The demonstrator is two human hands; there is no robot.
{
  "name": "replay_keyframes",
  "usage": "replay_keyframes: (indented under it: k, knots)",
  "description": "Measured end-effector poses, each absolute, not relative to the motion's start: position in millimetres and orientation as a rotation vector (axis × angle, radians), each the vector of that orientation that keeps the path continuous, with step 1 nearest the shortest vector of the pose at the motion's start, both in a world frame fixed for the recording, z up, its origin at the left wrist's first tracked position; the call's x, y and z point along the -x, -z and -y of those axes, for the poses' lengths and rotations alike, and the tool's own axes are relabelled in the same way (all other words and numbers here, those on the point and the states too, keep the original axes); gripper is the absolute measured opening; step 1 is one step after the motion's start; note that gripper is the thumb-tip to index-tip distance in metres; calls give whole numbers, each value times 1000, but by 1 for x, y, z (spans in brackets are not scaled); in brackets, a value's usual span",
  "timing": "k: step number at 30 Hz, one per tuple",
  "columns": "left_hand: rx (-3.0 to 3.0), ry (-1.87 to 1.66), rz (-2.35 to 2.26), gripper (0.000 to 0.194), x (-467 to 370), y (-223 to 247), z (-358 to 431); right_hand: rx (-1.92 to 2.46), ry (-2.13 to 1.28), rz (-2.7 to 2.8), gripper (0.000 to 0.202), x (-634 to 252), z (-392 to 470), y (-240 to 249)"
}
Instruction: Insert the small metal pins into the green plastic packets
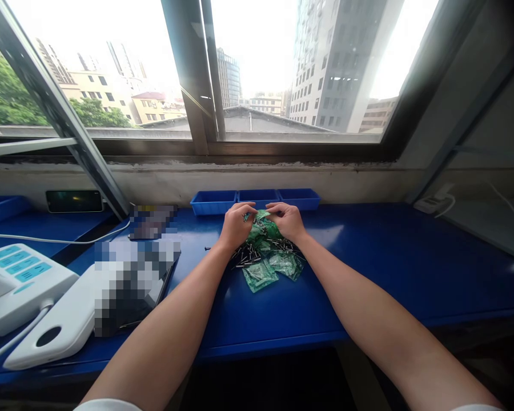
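Observation:
My left hand (237,224) and my right hand (288,220) meet over a pile on the blue table. Between their fingertips they pinch a small green packet (262,214), one hand on each side. Under and in front of them lie several green plastic packets (259,275) and loose dark screws (249,255). The pile is partly hidden by my hands and wrists. A single screw lies left of my left wrist.
Three joined blue bins (214,204) stand behind my hands by the wall. To the left are a white power strip (21,279), a white long device (64,319), a phone (74,201), a cable and blurred items. A metal frame rises at the left.

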State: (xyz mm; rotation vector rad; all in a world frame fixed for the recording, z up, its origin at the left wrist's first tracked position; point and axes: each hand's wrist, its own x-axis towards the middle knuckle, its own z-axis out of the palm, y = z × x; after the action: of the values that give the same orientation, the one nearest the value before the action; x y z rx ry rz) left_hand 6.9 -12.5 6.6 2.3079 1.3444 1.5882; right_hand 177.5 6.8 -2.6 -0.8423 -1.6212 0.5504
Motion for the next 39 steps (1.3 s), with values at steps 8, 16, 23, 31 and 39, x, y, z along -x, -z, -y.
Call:
replay_keyframes:
  k: [8, 16, 23, 31, 39]
  knots:
    - [-2127, -1487, -1373, 29, -9, -21, 16, 908, -527, 1670, 19, -178, -12, -10]
    - [-1982, -1497, -1372, 16, -4, -26, -15, 1014, -606, 1642, 31, -174, -26, -13]
    - [-1593, -1680, -1497, 39, 29, -9, -49, 1146, -372, 1729, 12, -191, -25, -4]
    - [-1597, -1273, -2029, 65, 26, -31, -30, 1305, -311, 2017, 15, -190, -25, 5]
    - [-1801, -1083, -2115, 66, 26, -17, -36, 1254, -369, 2097, 33, -185, -18, 3]
